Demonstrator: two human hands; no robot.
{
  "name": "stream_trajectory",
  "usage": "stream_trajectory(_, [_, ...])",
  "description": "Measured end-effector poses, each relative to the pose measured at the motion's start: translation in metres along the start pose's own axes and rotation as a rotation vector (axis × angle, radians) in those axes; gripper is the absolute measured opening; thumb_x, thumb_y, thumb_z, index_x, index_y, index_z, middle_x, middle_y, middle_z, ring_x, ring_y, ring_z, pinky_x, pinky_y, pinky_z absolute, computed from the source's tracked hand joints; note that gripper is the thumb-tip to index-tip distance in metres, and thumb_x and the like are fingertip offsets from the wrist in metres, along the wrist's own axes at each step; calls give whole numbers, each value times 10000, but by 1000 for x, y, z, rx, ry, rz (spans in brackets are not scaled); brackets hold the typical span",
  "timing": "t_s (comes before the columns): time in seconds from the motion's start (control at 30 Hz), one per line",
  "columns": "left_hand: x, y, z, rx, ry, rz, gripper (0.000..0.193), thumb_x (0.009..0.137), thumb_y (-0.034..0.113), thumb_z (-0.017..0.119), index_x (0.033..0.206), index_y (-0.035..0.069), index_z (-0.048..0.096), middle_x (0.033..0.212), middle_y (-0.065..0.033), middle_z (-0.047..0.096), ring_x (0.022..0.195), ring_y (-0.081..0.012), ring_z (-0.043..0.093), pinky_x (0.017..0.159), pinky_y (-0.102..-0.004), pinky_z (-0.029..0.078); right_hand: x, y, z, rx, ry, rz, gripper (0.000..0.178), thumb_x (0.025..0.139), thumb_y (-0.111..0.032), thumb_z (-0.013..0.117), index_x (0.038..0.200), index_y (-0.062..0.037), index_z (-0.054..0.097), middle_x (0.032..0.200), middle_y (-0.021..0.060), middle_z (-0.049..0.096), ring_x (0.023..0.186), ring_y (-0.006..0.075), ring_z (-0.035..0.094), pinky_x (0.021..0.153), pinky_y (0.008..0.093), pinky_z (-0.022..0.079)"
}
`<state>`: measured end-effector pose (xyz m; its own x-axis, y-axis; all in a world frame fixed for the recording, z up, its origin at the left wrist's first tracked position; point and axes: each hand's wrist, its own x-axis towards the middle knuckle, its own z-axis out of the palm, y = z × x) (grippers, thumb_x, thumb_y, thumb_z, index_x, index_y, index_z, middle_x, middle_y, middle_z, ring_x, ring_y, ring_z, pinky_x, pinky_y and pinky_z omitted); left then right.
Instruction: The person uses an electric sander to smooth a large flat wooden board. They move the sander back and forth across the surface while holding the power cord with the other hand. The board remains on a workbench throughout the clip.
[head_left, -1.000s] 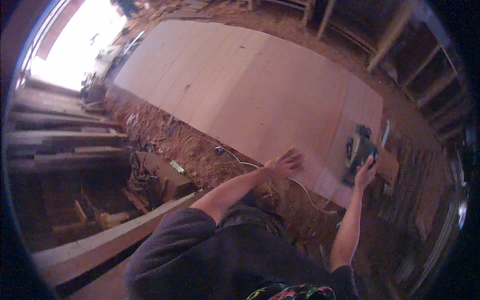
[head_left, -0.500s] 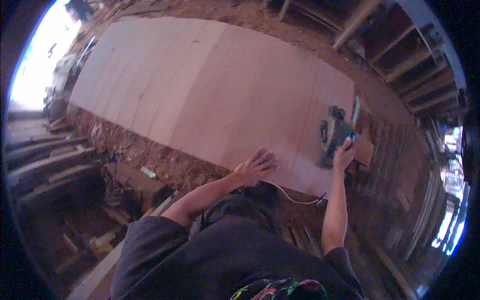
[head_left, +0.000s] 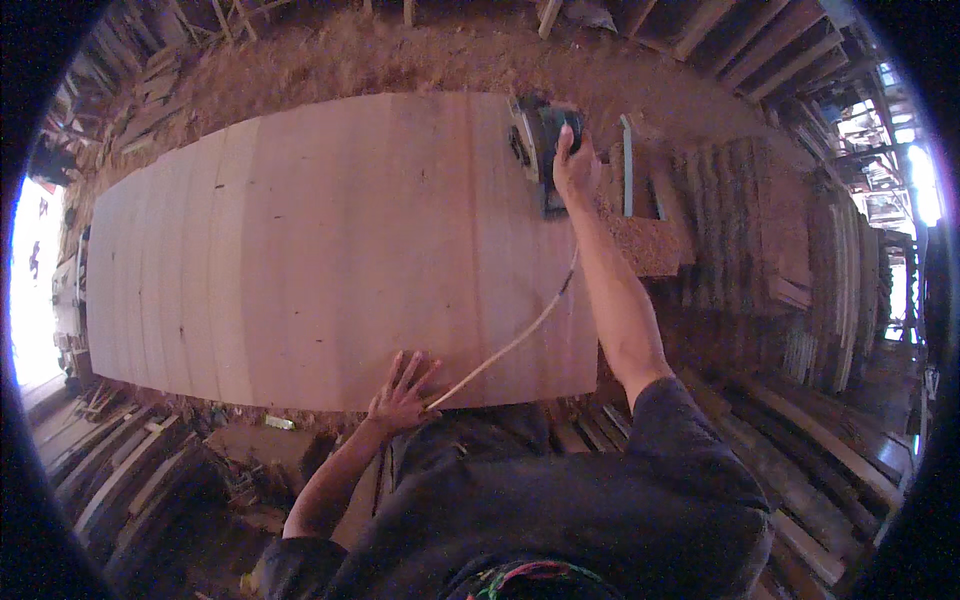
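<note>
Gripping dark power tool (head_left: 543, 145), right hand (head_left: 575, 165); left hand (head_left: 402, 392) fingers spread on smooth board (head_left: 320, 250).

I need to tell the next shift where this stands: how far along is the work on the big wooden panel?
Done: the wooden panel lies flat, and its surface looks even and pale. In hand: the right hand grips a power tool at the panel's far right corner, its cord trailing across the boards, while the left hand presses flat on the near edge. Left: the pictures cannot show which strips are already worked.
</note>
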<state>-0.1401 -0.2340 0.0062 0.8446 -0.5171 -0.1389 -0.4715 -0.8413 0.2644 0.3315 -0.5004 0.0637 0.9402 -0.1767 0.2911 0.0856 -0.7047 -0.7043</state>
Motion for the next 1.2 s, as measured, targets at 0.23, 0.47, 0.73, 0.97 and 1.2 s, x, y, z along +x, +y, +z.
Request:
stream_trajectory(0.23, [11, -8, -13, 140, 84, 23, 682, 944, 589, 626, 1592, 439, 476, 1737, -53, 336, 1606, -411, 264, 1303, -672, 212, 109, -14, 48, -20, -8, 0, 728, 1061, -663, 418, 1336, -28, 644, 1212, 346, 707, 1198, 559, 639, 1020, 611, 513])
stream_trajectory(0.47, [14, -19, -21, -37, 110, 47, 668, 866, 595, 703, 1480, 342, 635, 1710, -56, 389, 1587, -404, 316, 1319, -601, 235, 63, 1, 31, -15, -32, -9, 736, 1061, -661, 428, 1342, -18, 653, 1223, 360, 698, 1194, 565, 635, 1021, 599, 510])
stream_trajectory(0.73, [-84, -52, 38, -1441, 712, -685, 226, 1036, 302, 664, 1083, 98, 752, 1248, -118, 697, 1190, -270, 635, 1005, -433, 502, -125, 14, -74, 51, -38, 15, 719, 1072, -644, 436, 1321, -13, 671, 1196, 330, 718, 1166, 538, 660, 989, 587, 516])
stream_trajectory(0.97, [-92, -59, 35, -1156, 1187, -881, 400, 1146, 364, 539, 938, 59, 695, 875, 42, 591, 756, -64, 437, 659, -271, 374, -372, 17, -195, 107, -87, 290, 523, 1104, -476, 503, 1311, -18, 649, 1051, 166, 699, 926, 326, 662, 791, 436, 519])
stream_trajectory(1.2, [-6, -8, -17, -1561, 405, -648, 592, 1129, 556, 456, 1023, 51, 746, 923, -41, 676, 913, -146, 601, 776, -321, 472, -498, 27, -265, 87, -91, 465, 384, 1102, -362, 540, 1189, -7, 659, 747, 48, 655, 615, 174, 623, 572, 346, 492])
